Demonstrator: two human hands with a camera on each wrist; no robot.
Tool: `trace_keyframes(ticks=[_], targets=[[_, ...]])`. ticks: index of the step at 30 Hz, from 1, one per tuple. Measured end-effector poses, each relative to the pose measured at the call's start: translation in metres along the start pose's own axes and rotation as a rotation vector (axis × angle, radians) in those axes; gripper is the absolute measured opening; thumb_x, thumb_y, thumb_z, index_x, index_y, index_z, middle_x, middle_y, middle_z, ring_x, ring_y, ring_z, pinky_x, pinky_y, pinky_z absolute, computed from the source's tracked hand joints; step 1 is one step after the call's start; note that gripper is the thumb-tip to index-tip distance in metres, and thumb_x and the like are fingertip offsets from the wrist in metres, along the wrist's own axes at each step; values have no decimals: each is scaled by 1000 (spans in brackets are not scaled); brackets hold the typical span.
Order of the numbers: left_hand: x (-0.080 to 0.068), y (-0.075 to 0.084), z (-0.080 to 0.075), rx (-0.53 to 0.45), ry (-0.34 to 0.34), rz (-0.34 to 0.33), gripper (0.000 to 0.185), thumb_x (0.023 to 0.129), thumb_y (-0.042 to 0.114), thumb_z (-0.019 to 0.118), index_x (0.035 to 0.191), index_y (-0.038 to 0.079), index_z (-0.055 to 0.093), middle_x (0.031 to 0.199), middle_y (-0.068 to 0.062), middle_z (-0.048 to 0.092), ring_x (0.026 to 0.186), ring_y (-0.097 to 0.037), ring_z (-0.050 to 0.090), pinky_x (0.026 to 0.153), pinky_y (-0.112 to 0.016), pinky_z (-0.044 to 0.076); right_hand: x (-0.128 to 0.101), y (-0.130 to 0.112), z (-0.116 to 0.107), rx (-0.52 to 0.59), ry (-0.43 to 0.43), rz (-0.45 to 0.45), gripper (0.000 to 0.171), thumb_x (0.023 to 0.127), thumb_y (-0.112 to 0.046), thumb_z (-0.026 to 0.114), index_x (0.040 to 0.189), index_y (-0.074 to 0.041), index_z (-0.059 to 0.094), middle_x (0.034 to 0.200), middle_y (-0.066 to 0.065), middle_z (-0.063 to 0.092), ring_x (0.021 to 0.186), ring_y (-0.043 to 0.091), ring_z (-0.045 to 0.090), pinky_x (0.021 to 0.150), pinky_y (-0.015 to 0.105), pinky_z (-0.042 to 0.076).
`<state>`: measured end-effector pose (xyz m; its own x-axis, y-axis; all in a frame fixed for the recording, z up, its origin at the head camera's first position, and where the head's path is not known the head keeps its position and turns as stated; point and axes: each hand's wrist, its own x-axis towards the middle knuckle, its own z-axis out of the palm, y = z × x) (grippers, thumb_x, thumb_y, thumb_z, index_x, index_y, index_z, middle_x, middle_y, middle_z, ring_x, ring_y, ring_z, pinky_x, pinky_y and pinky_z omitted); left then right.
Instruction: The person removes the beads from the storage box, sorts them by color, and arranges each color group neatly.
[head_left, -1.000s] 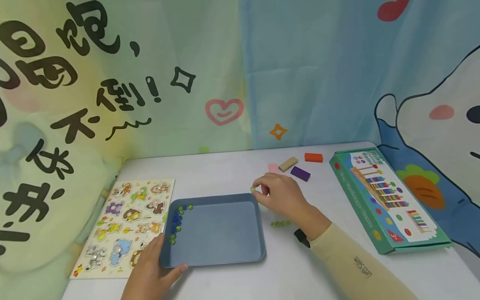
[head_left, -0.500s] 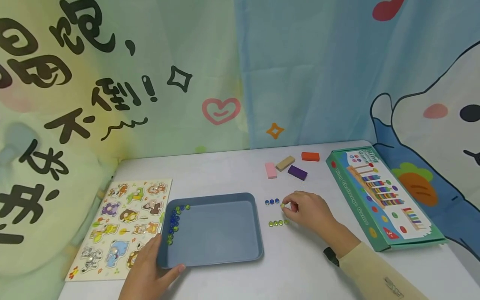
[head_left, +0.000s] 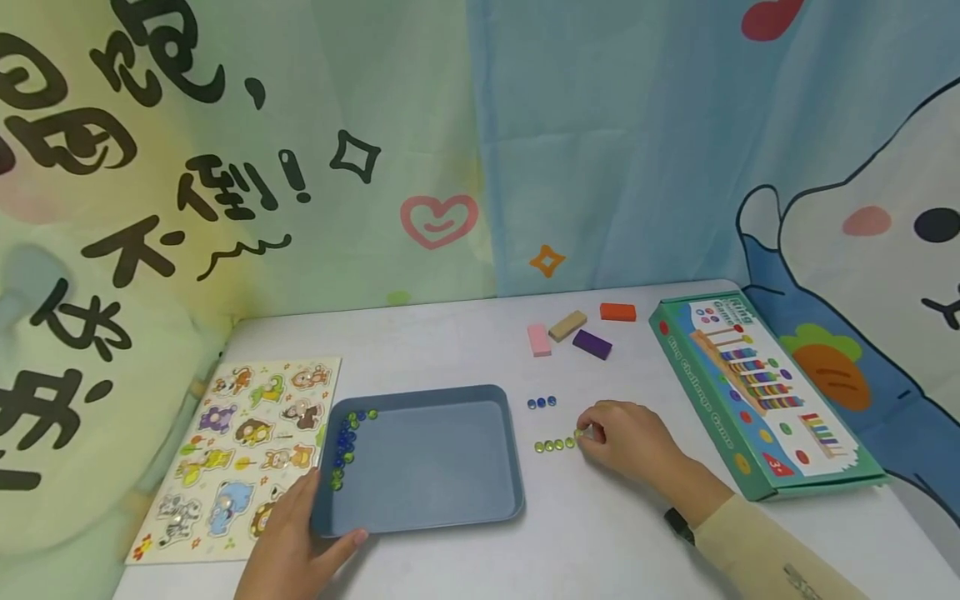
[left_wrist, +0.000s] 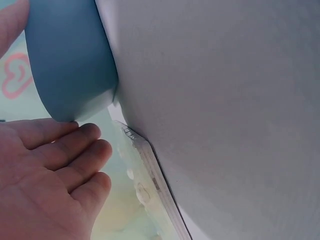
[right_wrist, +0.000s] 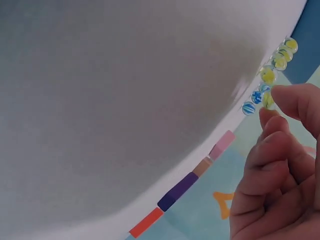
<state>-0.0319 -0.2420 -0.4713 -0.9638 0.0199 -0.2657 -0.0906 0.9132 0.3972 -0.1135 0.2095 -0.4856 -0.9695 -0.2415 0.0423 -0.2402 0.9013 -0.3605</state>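
At the tray's front left corner, my left hand [head_left: 292,537] lies with relaxed fingers along the side and the thumb at the front edge. The blue-grey tray [head_left: 431,467] holds several blue and green marbles [head_left: 347,440] along its left and back edges. To the right of the tray, my right hand [head_left: 633,437] pinches a yellow-green marble [right_wrist: 268,99] between thumb and index finger. It is at the right end of a row of yellow-green marbles [head_left: 554,445] on the table. Behind that row sits a short row of blue marbles [head_left: 542,402].
Pink [head_left: 538,340], beige [head_left: 567,326], purple [head_left: 592,344] and orange [head_left: 618,312] blocks lie at the back of the table. A green game box [head_left: 765,400] stands on the right. An animal puzzle board [head_left: 240,450] lies left of the tray.
My right hand has moved from over the tray's back right corner, past the blue marbles, to the yellow-green row with a marble in its fingers. My left hand stays at the tray corner.
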Motion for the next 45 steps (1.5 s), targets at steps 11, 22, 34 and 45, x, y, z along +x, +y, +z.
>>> trace_keyframes(ticks=[11, 22, 34, 45], targets=[[1, -1, 2, 6, 8, 9, 126, 81, 77, 73, 163, -5, 24, 166, -31, 30, 152, -55, 31, 124, -68, 32, -1, -1, 2, -34, -63, 20, 8, 86, -18, 81, 93, -14, 79, 68, -9, 53, 65, 8, 47, 59, 23, 39], [0, -2, 2, -1, 8, 8, 126, 81, 76, 73, 163, -5, 24, 166, -31, 31, 152, -55, 31, 124, -69, 32, -2, -3, 1, -36, -57, 24, 8, 86, -18, 82, 93, -14, 79, 67, -9, 53, 65, 8, 46, 58, 23, 39], [0, -1, 1, -9, 3, 0, 125, 81, 76, 74, 164, -4, 24, 167, -30, 31, 153, -54, 31, 124, -68, 32, 8, -2, -30, 27, 58, 11, 13, 88, -26, 82, 96, -16, 81, 65, -9, 49, 60, 8, 44, 55, 22, 34], [0, -2, 2, -28, 32, 20, 123, 81, 75, 74, 163, -3, 26, 166, -28, 34, 152, -53, 34, 124, -68, 33, 48, -47, -42, 47, 132, -119, 10, 90, -23, 79, 97, -15, 81, 66, -10, 52, 61, 6, 44, 55, 21, 37]])
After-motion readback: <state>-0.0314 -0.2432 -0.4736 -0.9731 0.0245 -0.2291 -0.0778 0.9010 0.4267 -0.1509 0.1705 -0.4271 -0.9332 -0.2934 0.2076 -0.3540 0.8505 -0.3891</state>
